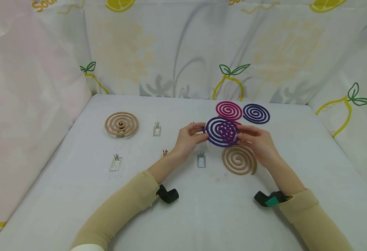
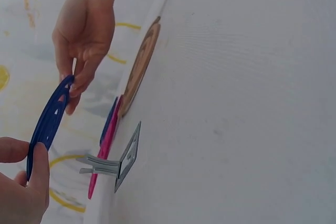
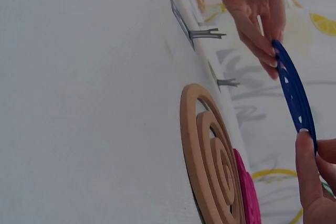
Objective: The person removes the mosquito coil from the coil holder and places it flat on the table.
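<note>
Both hands hold a dark blue mosquito coil (image 1: 223, 131) up off the table, one at each side. My left hand (image 1: 187, 138) pinches its left rim between thumb and fingers, and my right hand (image 1: 259, 143) pinches the right rim. In the left wrist view the coil (image 2: 50, 114) appears nearly edge-on. Through its gaps a pink coil shows on the table behind. A tan coil (image 1: 238, 159) lies flat just below the right hand. Close under the left hand stands a small metal coil stand (image 1: 201, 161) with upright prongs.
Farther back lie another pink coil (image 1: 229, 110) and a second dark blue coil (image 1: 256, 113). At the left a tan coil (image 1: 121, 122) sits on a stand. Other metal stands (image 1: 157, 130) are spread over the white table (image 1: 202, 216); the left arm partly hides one. A printed curtain (image 1: 171, 48) borders the back.
</note>
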The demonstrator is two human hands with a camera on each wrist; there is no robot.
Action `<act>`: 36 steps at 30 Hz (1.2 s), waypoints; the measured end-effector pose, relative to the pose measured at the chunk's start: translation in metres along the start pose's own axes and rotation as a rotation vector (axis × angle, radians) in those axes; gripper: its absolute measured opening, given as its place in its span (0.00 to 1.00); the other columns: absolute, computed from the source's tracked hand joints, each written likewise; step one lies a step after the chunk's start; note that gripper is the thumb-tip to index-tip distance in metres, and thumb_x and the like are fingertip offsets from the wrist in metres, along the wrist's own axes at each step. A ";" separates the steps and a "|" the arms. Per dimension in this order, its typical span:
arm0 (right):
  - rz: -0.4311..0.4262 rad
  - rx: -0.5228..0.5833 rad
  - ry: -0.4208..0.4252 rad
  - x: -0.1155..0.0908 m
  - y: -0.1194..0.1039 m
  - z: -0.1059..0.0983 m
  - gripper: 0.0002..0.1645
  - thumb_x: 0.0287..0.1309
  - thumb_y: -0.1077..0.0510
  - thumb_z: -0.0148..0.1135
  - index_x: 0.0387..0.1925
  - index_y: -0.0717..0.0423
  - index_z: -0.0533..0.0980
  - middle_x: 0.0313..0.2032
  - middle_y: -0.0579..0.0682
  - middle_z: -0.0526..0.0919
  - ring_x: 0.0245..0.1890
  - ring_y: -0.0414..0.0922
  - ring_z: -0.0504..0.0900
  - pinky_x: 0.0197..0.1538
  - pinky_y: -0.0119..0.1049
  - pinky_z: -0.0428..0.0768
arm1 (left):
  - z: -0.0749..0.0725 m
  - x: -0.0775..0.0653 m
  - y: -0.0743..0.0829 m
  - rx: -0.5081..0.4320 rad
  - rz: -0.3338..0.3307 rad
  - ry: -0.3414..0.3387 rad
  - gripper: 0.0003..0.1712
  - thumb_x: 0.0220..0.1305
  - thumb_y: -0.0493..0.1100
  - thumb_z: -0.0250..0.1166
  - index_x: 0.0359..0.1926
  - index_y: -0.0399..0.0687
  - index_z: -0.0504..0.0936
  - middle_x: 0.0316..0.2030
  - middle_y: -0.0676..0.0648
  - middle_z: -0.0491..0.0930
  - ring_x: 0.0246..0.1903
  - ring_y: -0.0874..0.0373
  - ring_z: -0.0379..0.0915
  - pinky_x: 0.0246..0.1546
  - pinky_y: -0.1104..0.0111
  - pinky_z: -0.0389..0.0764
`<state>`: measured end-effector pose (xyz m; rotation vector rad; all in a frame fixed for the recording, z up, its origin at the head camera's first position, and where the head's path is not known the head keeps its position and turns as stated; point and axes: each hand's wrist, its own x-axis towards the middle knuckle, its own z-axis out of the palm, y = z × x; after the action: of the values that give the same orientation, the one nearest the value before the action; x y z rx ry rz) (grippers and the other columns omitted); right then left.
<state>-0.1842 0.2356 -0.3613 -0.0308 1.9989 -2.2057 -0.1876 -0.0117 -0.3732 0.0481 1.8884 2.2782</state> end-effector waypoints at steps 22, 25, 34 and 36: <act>-0.060 0.145 0.012 0.006 -0.007 -0.043 0.15 0.64 0.72 0.59 0.41 0.53 0.86 0.37 0.43 0.89 0.36 0.36 0.86 0.43 0.28 0.86 | 0.055 0.023 -0.007 -0.094 0.007 0.083 0.29 0.63 0.26 0.63 0.66 0.38 0.72 0.56 0.36 0.81 0.45 0.53 0.82 0.50 0.66 0.85; -0.058 0.154 0.017 0.006 -0.008 -0.048 0.15 0.63 0.72 0.60 0.40 0.53 0.86 0.37 0.44 0.89 0.35 0.37 0.86 0.43 0.28 0.86 | 0.062 0.026 -0.010 -0.086 -0.001 0.106 0.28 0.63 0.28 0.64 0.65 0.39 0.74 0.55 0.37 0.81 0.45 0.54 0.82 0.50 0.67 0.85; -0.036 0.145 0.040 0.008 -0.011 -0.065 0.13 0.63 0.71 0.61 0.42 0.54 0.85 0.39 0.43 0.88 0.37 0.37 0.86 0.43 0.28 0.86 | 0.079 0.038 -0.020 -0.152 -0.035 0.137 0.25 0.62 0.27 0.65 0.61 0.36 0.76 0.55 0.37 0.82 0.43 0.57 0.81 0.48 0.69 0.85; -0.025 0.137 0.053 0.008 -0.012 -0.069 0.12 0.63 0.70 0.62 0.42 0.53 0.85 0.39 0.42 0.88 0.37 0.36 0.86 0.43 0.28 0.86 | 0.084 0.039 -0.021 -0.186 -0.037 0.144 0.25 0.62 0.26 0.64 0.61 0.35 0.76 0.55 0.36 0.82 0.41 0.58 0.81 0.47 0.69 0.86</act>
<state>-0.2018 0.3035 -0.3576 0.0208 1.8778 -2.3780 -0.2118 0.0801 -0.3809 -0.1789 1.7148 2.4802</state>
